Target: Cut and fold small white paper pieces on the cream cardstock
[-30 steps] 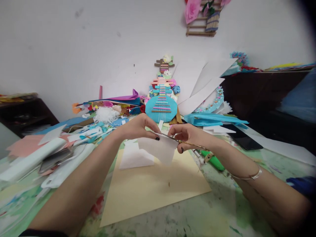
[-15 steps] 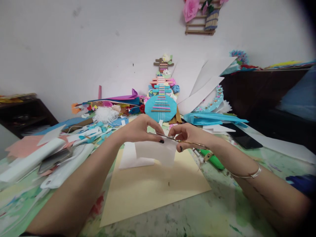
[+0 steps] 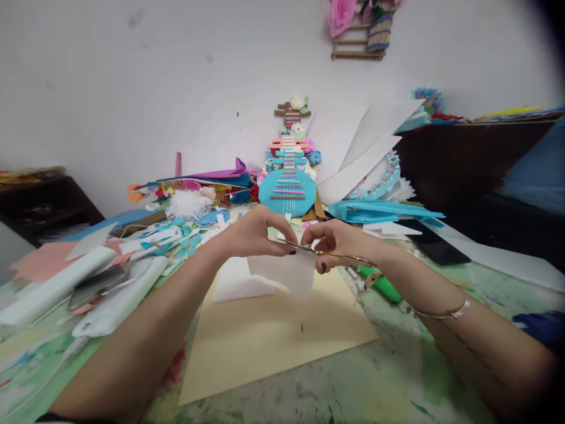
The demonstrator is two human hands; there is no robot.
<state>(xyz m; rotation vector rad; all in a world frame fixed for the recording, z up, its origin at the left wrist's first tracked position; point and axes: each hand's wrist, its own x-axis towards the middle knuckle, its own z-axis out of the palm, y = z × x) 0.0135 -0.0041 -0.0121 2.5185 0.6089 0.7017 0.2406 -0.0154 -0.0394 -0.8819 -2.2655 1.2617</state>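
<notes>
My left hand (image 3: 262,232) is closed on the upper edge of a white sheet of paper (image 3: 282,274), which hangs below it. My right hand (image 3: 338,241) grips a pair of scissors (image 3: 348,257) with gold-coloured handles. The blades point left and lie along the paper's top edge, close to my left fingertips. Another white paper (image 3: 241,285), apparently folded, lies beneath on a cream sheet (image 3: 273,347). How far the blades are apart is hard to make out.
Paper scraps (image 3: 176,238) and a white power strip (image 3: 119,300) lie at left. A blue stringed-instrument craft (image 3: 286,191) leans on the wall. A black phone (image 3: 435,241), a green object (image 3: 384,285) and blue folded paper (image 3: 384,212) are at right.
My left hand has shifted slightly to the right, nearer the scissors, and the hanging paper's left edge has moved right with it. My right hand has barely moved.
</notes>
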